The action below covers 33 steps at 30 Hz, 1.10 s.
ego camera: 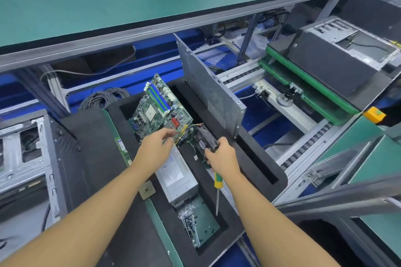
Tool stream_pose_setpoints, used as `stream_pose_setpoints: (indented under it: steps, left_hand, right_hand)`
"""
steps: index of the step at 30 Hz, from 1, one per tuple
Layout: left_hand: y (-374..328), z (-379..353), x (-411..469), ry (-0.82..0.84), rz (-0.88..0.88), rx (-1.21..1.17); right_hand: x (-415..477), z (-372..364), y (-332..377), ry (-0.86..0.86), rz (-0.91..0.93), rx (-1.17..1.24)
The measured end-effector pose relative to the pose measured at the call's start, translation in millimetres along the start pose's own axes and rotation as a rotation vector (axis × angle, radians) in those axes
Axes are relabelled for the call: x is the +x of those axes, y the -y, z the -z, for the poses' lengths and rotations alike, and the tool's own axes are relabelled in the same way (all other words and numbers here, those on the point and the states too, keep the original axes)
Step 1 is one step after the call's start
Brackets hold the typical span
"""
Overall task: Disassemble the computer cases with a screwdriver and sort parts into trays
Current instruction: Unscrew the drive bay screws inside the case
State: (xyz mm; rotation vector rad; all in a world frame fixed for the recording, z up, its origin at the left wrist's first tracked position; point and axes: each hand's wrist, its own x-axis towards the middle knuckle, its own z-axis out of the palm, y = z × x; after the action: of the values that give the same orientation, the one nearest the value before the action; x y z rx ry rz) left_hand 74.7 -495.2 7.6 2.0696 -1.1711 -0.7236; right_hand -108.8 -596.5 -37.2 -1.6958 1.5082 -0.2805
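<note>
Here the right hand (221, 155) closes its fingers on the near edge of a black cooling fan (205, 139), with the green-and-yellow screwdriver (217, 182) tucked in the same palm, its shaft pointing back toward the person. The left hand (159, 140) reaches with bent fingers to the lower corner of the motherboard (160, 104), where the fan's coloured wires (191, 128) meet the board; whether it pinches a plug or merely steadies the board cannot be told. Board and fan both sit in the black foam tray (114, 115), the board leaning tilted in its slot and the fan just beside it. The fan is probably light and rigid in its frame, with fragile blades and thin leads: hold it by the frame and pull at the connector, not the wires. The board looks stiff yet brittle and is best gripped by its bare edges. Further out in the tray lie a power supply (178, 178), loose screws (191, 219), a CPU chip (147, 189) and an upright grey side panel (208, 86). A stripped computer case (23, 158) lies at the left and a second case (338, 56) at the far right.
</note>
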Motion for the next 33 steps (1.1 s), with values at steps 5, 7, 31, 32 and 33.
stream_pose_setpoints:
  steps: [5,7,31,32,33]
  left_hand:
    - [-4.1,21.6,-7.1,0.016,-0.005,0.024]
    - [-4.6,29.3,-10.3,0.002,-0.009,0.025]
    - [19.9,152.3,-90.6,-0.064,-0.089,-0.139]
    - [25.9,165.0,-98.3,-0.07,-0.087,-0.164]
    - [32.4,177.8,-106.4,-0.066,-0.089,-0.188]
  right_hand:
    - [0.4,7.2,5.6,0.119,-0.022,-0.081]
    - [0.7,7.5,8.1,0.125,0.008,-0.113]
    - [-95.2,8.3,133.4,0.148,0.317,0.288]
    - [-110.2,5.7,155.6,0.21,0.377,0.333]
    - [-124.8,1.7,175.9,0.276,0.444,0.369]
